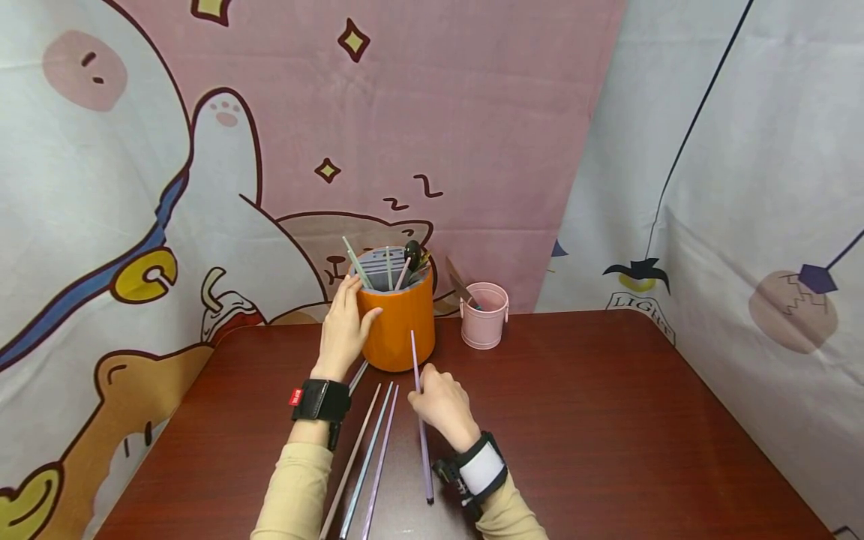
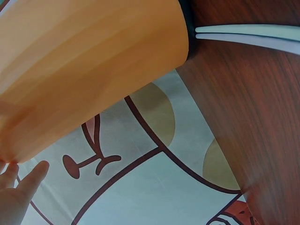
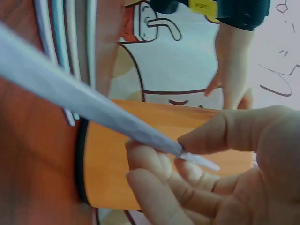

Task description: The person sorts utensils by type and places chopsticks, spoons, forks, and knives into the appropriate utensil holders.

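My right hand (image 1: 444, 403) pinches a lilac chopstick (image 1: 423, 442) between thumb and fingers, close to its thin tip in the right wrist view. The chopstick slants in front of an orange utensil holder (image 1: 400, 326), its dark-capped thick end toward me. My left hand (image 1: 341, 330) rests against the holder's left side, fingers at the rim and thumb on the front. Inside the holder stand pale green chopsticks (image 1: 356, 262), a pinkish one (image 1: 403, 274) and a dark rounded utensil (image 1: 412, 253). Beige (image 1: 352, 457), light blue (image 1: 367, 457) and lilac chopsticks (image 1: 382, 457) lie side by side on the table.
To the right of the holder stands a small pink bucket (image 1: 484, 319) with a brown flat-ended utensil (image 1: 459, 283) leaning in it. Pale chopsticks (image 2: 248, 37) also lie by the holder's base, near my left wrist. A printed cloth (image 1: 472, 135) hangs behind the brown table (image 1: 607, 420).
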`<state>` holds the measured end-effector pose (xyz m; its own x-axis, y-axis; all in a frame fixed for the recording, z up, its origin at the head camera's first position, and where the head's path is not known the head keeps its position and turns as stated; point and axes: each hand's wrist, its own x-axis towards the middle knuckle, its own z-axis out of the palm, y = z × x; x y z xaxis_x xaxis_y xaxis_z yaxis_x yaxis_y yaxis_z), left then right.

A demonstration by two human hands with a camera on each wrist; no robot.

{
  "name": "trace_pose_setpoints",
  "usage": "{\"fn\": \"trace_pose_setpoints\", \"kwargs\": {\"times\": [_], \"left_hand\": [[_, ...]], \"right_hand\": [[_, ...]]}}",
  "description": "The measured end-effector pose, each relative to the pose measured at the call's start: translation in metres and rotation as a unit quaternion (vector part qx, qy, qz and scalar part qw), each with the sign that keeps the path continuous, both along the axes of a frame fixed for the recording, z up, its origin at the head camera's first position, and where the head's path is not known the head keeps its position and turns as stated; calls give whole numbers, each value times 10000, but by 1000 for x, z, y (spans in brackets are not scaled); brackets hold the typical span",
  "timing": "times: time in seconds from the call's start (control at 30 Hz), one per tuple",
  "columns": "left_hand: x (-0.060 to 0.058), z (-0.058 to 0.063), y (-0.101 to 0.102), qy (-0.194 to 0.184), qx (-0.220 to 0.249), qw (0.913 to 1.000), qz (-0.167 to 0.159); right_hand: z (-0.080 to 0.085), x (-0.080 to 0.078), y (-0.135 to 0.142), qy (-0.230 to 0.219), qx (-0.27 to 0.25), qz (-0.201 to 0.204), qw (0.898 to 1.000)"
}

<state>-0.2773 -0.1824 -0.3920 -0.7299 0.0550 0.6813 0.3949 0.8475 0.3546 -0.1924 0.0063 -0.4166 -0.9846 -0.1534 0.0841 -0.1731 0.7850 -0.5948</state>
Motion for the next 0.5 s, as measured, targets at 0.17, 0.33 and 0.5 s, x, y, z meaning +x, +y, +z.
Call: {"fn": "trace_pose_setpoints", "kwargs": {"times": [0.17, 0.33, 0.5], "left_hand": [[0, 0, 0, 19, 17, 10000, 8], [1, 0, 0, 57, 27, 10000, 1], [1, 1, 0, 57, 29, 10000, -1]], "right_hand": [[9, 4, 2, 288, -146, 163, 9993], [18, 9, 4, 775, -483, 233, 9956], [29, 10, 4, 1390, -1030, 196, 9847]]}}
